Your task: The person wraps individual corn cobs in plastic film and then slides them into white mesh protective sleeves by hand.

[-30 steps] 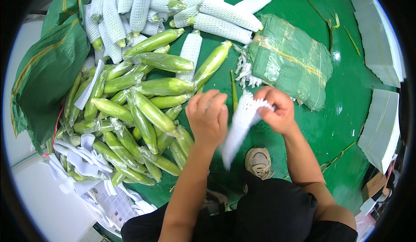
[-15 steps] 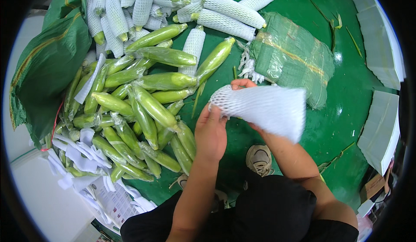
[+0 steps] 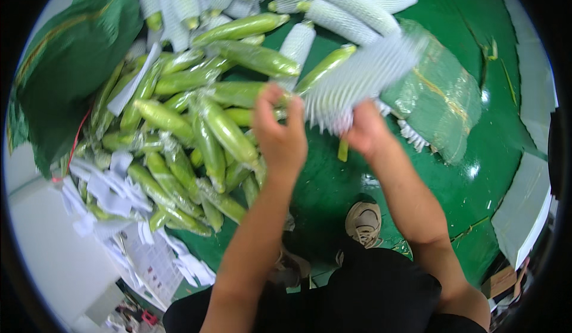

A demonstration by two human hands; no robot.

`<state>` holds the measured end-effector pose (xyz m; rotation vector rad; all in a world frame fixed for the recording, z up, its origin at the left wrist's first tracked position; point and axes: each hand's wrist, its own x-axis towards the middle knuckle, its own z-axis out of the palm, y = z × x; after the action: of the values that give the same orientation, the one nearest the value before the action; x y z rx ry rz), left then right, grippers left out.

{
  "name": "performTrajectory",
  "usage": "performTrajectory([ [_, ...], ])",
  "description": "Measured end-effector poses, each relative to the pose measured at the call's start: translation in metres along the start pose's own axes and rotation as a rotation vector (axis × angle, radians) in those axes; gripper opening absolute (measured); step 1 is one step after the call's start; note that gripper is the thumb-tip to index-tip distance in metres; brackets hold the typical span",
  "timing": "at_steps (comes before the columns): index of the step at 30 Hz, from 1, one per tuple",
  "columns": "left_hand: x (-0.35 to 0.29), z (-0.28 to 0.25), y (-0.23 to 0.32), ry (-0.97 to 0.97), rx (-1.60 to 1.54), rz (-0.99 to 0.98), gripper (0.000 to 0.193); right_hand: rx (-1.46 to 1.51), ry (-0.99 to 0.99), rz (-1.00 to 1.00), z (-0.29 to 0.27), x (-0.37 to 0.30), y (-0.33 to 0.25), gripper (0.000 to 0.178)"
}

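My right hand (image 3: 366, 131) grips the lower end of a white foam net sleeve (image 3: 366, 71), which is smeared by motion and tilts up to the right. A small green tip (image 3: 342, 150) shows just below that hand; I cannot tell whether it belongs to something in the sleeve. My left hand (image 3: 279, 131) is apart from the sleeve, thumb and forefinger spread, at the right edge of a heap of film-wrapped zucchini (image 3: 226, 131). The end of one zucchini shows by its fingertips. Beyond lie several zucchini in white foam nets (image 3: 339, 20).
Green woven sacks stand at the left (image 3: 89, 59) and lie at the right (image 3: 444, 95). Loose white foam sleeves (image 3: 113, 193) and a printed sheet (image 3: 152, 261) lie at lower left. Pale panels (image 3: 524, 208) line the right side of the green floor (image 3: 429, 184).
Both hands were on the foam sleeve; my left hand has let go and moved toward the zucchini heap. The sleeve has swung upward in my right hand. The view has shifted slightly.
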<state>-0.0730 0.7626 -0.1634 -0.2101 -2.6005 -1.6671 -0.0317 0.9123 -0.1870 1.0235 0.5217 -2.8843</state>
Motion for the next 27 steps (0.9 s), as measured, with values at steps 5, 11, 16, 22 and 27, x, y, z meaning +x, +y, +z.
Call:
performTrajectory([
  [5,0.085,-0.160,-0.048,0.695,0.734,0.222,0.053,-0.345,0.023,-0.220,0.062,0.001,-0.019,0.034],
  [11,0.053,-0.337,-0.123,0.829,1.132,-0.189,0.076,-0.567,0.009,-0.066,0.014,-0.026,0.064,0.014],
  [16,0.079,-0.342,-0.118,0.640,1.491,-0.027,0.073,-0.731,-0.040,0.000,-0.003,-0.043,0.084,0.014],
  [22,0.070,-0.354,-0.099,0.704,1.090,0.408,0.025,-0.868,-0.194,-0.262,0.000,-0.058,0.093,0.011],
  [27,-0.028,-0.150,0.034,0.021,-0.031,-0.031,0.040,-1.034,-0.487,-0.844,0.058,-0.085,0.048,0.035],
])
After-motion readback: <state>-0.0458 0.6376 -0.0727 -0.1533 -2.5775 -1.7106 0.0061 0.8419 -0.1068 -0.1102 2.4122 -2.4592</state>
